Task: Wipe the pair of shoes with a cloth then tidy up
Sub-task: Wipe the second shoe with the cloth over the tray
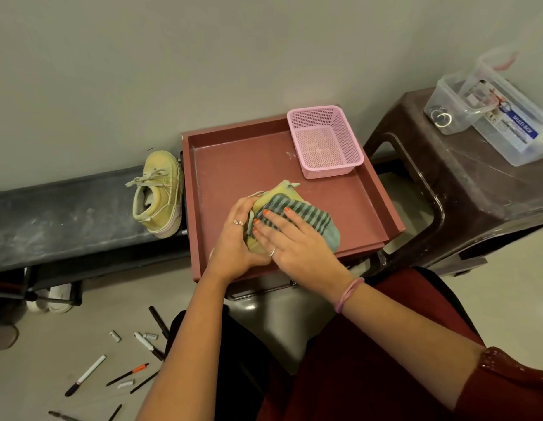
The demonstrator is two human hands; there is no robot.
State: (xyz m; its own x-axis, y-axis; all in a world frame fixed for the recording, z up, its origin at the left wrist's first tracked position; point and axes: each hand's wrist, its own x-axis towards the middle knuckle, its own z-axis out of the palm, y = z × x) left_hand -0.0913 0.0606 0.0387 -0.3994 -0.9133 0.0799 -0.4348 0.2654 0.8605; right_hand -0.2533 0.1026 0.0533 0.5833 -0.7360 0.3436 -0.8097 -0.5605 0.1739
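One yellow-green shoe lies in the reddish-brown tray, mostly hidden under a striped green-grey cloth and my hands. My left hand grips the shoe at its near end. My right hand lies flat on the cloth, pressing it onto the shoe. The second yellow-green shoe lies on its side on a dark bench, just left of the tray and apart from both hands.
A pink mesh basket sits in the tray's far right corner. On a brown plastic stool at the right stand clear plastic boxes. Pens and markers lie scattered on the floor at lower left.
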